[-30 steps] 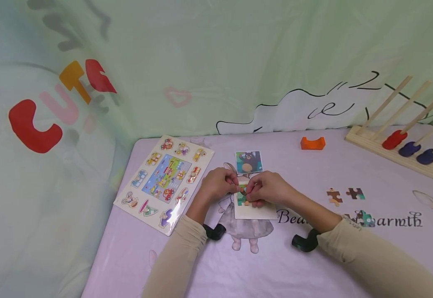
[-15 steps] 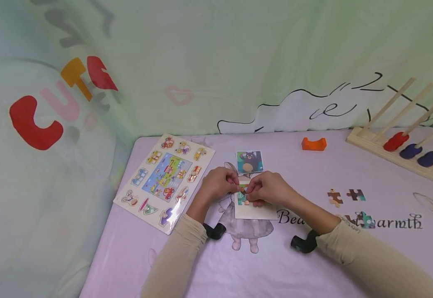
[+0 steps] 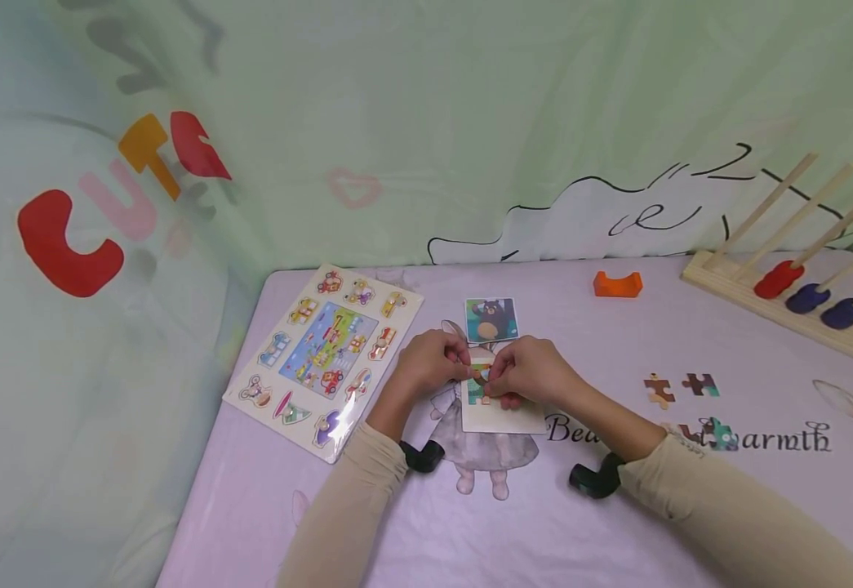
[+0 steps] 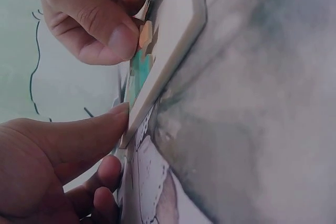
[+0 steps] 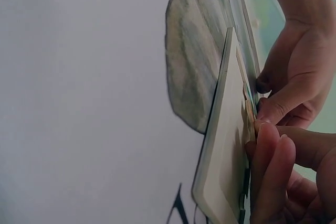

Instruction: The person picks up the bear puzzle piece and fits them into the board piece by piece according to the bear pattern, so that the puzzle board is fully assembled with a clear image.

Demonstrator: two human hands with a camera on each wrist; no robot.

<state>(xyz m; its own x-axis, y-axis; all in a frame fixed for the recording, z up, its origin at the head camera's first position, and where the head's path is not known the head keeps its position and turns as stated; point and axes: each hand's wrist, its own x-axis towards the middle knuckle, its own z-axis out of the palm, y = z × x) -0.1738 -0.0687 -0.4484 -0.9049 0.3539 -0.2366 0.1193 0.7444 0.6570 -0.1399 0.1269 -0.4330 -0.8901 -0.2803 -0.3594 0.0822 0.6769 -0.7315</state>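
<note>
A pale wooden puzzle board (image 3: 503, 420) lies mid-table with joined green and orange jigsaw pieces (image 3: 475, 394) on its left part. My left hand (image 3: 433, 359) holds the board's left edge, thumb on top at the rim, fingers curled beside it. From the other side my right hand (image 3: 532, 371) pinches a jigsaw piece with an orange part (image 4: 145, 34), low over the board beside the joined pieces. The fingers hide most of that piece. In the right wrist view the fingertips of both hands nearly meet above the board. A bear picture card (image 3: 491, 319) lies just beyond.
Loose jigsaw pieces (image 3: 659, 389) lie to the right, some near the right sleeve. A vehicle peg puzzle (image 3: 389, 306) lies at left. An orange block (image 3: 618, 284) and a wooden peg rack (image 3: 720, 273) stand at the back right. Dark wrist mounts (image 3: 595, 480) hang below both forearms.
Both hands stay at the board. The right fingers shift slightly over the pinched piece, and the right wrist moves a little to the left.
</note>
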